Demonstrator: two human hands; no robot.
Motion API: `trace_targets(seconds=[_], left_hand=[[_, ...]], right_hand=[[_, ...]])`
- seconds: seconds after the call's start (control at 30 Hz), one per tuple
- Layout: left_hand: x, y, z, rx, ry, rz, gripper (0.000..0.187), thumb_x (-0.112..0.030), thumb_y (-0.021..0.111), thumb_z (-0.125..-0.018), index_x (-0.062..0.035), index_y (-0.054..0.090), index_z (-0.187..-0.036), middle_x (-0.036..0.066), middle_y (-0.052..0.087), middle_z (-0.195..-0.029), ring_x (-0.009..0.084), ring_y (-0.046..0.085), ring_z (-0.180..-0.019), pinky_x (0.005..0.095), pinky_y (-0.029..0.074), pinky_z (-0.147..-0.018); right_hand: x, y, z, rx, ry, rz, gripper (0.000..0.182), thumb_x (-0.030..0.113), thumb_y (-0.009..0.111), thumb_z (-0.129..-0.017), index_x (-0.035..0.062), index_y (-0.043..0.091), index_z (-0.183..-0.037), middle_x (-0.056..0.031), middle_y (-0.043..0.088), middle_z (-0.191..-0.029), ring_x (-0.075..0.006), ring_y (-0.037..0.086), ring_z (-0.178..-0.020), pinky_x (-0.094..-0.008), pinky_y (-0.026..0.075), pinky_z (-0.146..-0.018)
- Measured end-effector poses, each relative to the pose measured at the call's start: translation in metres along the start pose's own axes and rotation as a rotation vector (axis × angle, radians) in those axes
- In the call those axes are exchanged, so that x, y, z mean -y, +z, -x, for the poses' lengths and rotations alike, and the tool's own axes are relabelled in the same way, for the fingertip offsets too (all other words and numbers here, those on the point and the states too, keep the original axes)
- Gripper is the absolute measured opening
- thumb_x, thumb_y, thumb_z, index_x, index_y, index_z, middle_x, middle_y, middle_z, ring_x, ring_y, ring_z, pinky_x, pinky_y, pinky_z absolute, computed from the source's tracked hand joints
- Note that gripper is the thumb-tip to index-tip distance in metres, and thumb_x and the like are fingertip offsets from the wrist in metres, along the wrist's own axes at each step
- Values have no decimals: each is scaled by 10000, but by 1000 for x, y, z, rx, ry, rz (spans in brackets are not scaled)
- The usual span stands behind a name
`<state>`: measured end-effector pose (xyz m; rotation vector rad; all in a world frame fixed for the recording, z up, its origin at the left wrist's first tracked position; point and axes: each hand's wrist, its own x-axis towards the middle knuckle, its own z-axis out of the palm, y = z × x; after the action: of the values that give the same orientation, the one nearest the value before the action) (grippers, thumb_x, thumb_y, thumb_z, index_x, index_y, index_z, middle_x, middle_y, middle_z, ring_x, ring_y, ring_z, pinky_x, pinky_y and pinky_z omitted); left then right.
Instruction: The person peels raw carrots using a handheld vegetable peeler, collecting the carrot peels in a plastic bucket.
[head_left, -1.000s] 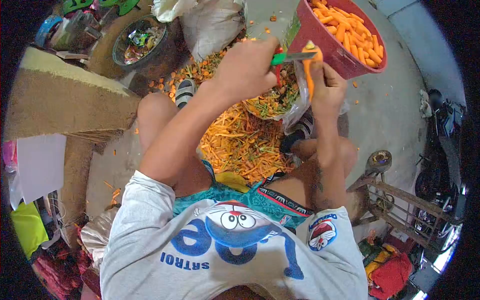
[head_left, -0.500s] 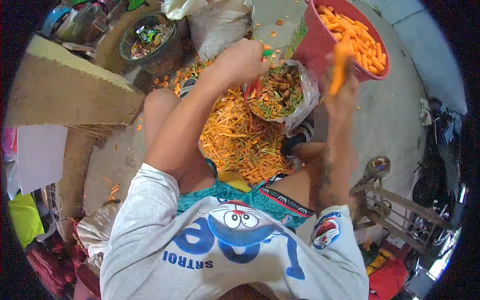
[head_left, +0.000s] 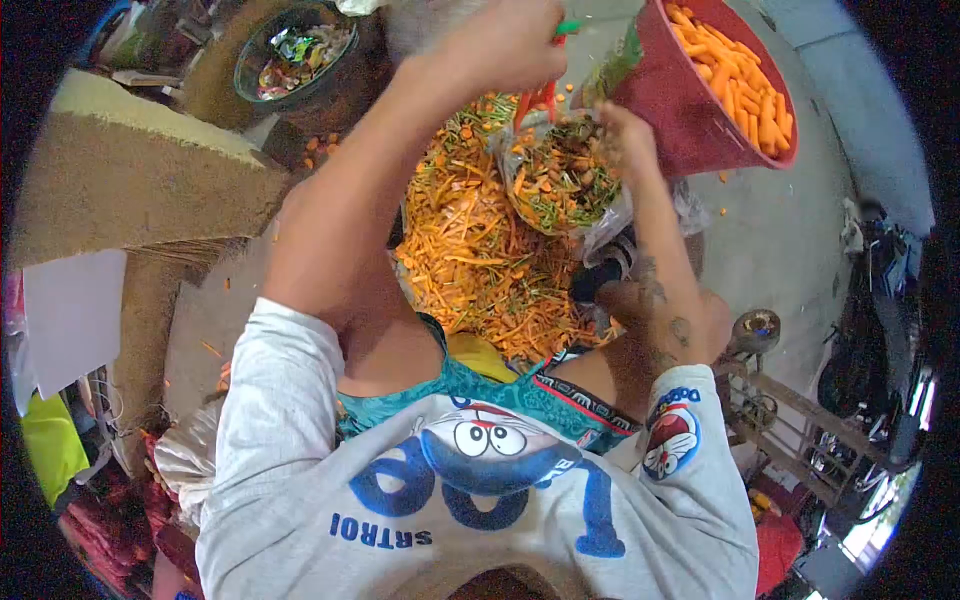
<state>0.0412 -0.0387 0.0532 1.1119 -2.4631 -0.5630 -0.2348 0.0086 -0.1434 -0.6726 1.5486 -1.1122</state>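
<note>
My left hand (head_left: 510,45) is closed around a red and green tool (head_left: 537,100) that looks like a peeler, held above the peel pile. My right hand (head_left: 628,140) is at the right rim of a clear plastic bag (head_left: 605,232) of unpeeled carrots (head_left: 575,165) mixed with green stalks. Its fingers are blurred and partly hidden, and no carrot shows in them. Orange peelings (head_left: 470,250) lie heaped between my legs, beside the bag. Beyond my right hand, a tilted red tub (head_left: 675,95) holds many peeled carrots (head_left: 740,85).
A dark round basin (head_left: 345,65) with wrappers stands at the far left, near a pale sack (head_left: 425,25). A brown block-like surface (head_left: 130,180) juts in at left. To the right are a wooden frame (head_left: 800,420) and dark clutter (head_left: 880,300). Carrot bits lie on the floor.
The peeled carrot that was in my right hand is out of sight. That hand has moved left to the bag. My left hand has moved up and slightly right with the peeler.
</note>
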Motion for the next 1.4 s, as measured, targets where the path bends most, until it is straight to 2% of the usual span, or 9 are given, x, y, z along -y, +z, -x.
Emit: trace_targets(seconds=[0.13,0.33,0.67,0.77,0.87,0.93,1.07,1.23,1.4], left_hand=[[53,27,16,111,-65,-65,263,-100,640,-777,7,667,-1016,282,690,-923,459,680,-917,529,546,-817],[64,17,20,52,-81,-62,248,-95,642,-761,19,673,-979,287,692,-869,459,690,-874,531,551,-800],[67,4,13,50,-73,-32,238,-112,641,-773,22,673,-967,289,693,-865,450,699,-854,526,553,-780],[64,11,11,22,-78,-31,221,-119,640,-786,17,671,-957,280,692,-852,449,699,-851,523,553,-771],[63,22,9,-8,-44,-42,219,-124,639,-799,22,664,-961,277,693,-861,444,700,-863,523,552,-765],[59,26,7,4,-48,-40,227,-124,643,-800,18,663,-976,278,695,-877,447,697,-874,525,553,-767],[38,33,7,-3,-38,-76,255,-118,658,-788,4,657,-1012,282,699,-924,459,690,-909,534,555,-781],[3,37,14,47,78,-58,258,-144,666,-772,12,678,-977,282,709,-924,450,703,-904,527,569,-794],[-13,50,5,-19,161,-19,250,-176,668,-769,30,682,-909,269,718,-894,447,712,-861,518,585,-793]], right_hand=[[-139,-6,-83,-70,-121,562,323,335,697,-852,77,778,-1030,-154,765,-981,-276,723,-891,-366,540,-800],[-154,53,-59,-158,91,1336,607,477,694,-851,-34,713,-1179,-255,722,-1140,-394,697,-1079,-486,542,-935],[-206,26,-105,-44,316,1171,544,437,692,-904,-63,689,-1119,-220,716,-1185,-326,715,-1004,-443,566,-816],[-218,4,-92,-57,318,612,444,385,629,-969,-32,681,-1109,-120,729,-1083,-232,691,-941,-383,548,-777],[-154,10,-7,82,355,127,638,527,631,-937,-19,686,-1263,-116,727,-1211,-234,663,-1136,-400,489,-971],[-136,7,31,37,192,-21,417,398,565,-1030,34,654,-1215,-32,641,-935,-143,624,-847,-315,514,-743],[-117,19,103,208,-63,-508,559,463,566,-1031,42,549,-1398,-20,641,-1113,-138,623,-950,-332,539,-760],[-50,36,93,115,-228,-515,501,364,509,-1076,61,481,-1474,-40,648,-1205,-113,628,-959,-290,544,-736],[60,15,120,81,-365,-74,372,329,573,-1062,32,666,-1265,-5,686,-989,-70,606,-813,-220,474,-687]])
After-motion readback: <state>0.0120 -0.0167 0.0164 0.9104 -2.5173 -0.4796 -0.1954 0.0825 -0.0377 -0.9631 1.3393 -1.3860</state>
